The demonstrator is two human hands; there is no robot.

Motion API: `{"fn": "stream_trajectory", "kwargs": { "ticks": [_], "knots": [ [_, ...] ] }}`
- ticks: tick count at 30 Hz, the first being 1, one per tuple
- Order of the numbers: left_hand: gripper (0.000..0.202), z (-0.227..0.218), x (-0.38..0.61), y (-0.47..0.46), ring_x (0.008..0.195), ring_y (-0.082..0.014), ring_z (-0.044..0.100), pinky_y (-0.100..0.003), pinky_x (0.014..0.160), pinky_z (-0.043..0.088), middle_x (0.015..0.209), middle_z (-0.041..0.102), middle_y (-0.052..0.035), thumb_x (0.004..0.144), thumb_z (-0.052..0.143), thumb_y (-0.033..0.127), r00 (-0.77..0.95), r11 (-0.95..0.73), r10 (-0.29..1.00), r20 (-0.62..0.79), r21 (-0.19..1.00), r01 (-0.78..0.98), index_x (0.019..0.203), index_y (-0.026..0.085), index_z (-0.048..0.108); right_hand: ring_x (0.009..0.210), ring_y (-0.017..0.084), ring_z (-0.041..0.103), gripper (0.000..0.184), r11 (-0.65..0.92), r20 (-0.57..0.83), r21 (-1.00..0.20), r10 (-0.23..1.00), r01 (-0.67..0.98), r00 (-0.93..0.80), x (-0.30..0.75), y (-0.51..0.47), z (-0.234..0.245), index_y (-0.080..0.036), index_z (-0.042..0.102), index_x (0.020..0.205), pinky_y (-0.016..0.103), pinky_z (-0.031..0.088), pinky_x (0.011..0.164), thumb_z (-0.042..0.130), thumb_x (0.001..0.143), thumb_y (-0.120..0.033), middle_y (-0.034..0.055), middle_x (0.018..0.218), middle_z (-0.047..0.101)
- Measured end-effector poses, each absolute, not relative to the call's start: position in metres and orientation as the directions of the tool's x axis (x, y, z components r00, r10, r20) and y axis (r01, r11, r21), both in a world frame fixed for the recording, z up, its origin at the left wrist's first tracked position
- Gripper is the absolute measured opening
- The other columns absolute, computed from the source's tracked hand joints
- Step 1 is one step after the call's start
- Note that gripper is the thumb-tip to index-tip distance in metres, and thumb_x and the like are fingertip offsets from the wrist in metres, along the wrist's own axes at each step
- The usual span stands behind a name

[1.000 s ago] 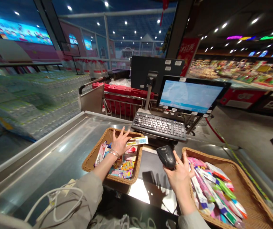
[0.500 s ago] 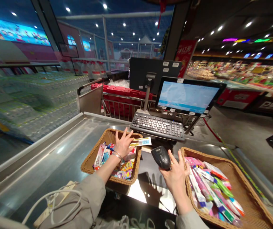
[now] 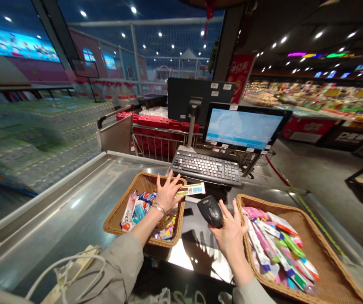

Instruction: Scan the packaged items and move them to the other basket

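The right hand (image 3: 232,230) grips the black handheld barcode scanner (image 3: 211,210), its fingers curled round the handle. Just to the right of it sits a wide wicker basket (image 3: 323,257) of bright packaged toothbrushes. Across from the scanner, the left hand (image 3: 166,193) pinches a flat yellow-and-blue boxed item (image 3: 191,190), other fingers splayed, over a smaller wicker basket (image 3: 118,215) of snack packets. Beyond both lie a grey keyboard (image 3: 206,167) and lit monitor (image 3: 243,128).

- Counter (image 3: 73,202): brushed metal, smooth, reflective.
- Baskets (image 3: 114,219) (image 3: 327,253): woven wicker, rough, matt.
- Scanner (image 3: 211,210): black plastic, slightly glossy.
- Packets (image 3: 137,209): glossy plastic film.
- Keyboard (image 3: 205,166): matt plastic.
- Sleeve (image 3: 114,270): matt cloth.
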State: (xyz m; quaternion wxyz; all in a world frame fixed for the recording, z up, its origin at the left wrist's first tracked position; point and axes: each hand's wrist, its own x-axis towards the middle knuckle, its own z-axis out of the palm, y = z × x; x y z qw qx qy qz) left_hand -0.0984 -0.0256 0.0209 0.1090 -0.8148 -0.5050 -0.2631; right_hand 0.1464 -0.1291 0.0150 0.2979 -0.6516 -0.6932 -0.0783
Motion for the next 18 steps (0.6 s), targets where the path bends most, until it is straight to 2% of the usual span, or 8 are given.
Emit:
{"fn": "stream_trajectory", "kwargs": {
  "ticks": [12,18],
  "knots": [
    [0.030,0.021,-0.086,-0.023,0.146,-0.0356,0.029,-0.073,0.116,-0.005,0.148,0.050,-0.0047,0.084,0.067,0.038,0.372,-0.494,0.755,0.541,0.096,0.864,0.111,0.028,0.068,0.142,0.034,0.031,0.021,0.135,0.542,-0.258,0.840,0.957,0.028,0.148,-0.131,0.013,-0.026,0.072,0.091,0.060,0.020,0.107,0.060,0.074,-0.027,0.0049,0.129,0.065],
    [0.029,0.021,-0.083,-0.022,0.147,-0.0349,0.028,-0.073,0.116,-0.004,0.148,0.050,-0.0037,0.084,0.066,0.038,0.379,-0.495,0.752,0.540,0.081,0.865,0.111,0.028,0.068,0.141,0.035,0.030,0.018,0.164,0.540,-0.266,0.842,0.950,0.006,0.152,-0.127,0.007,-0.024,0.072,0.087,0.061,0.017,0.107,0.061,0.072,-0.026,0.0063,0.129,0.065]
  ]
}}
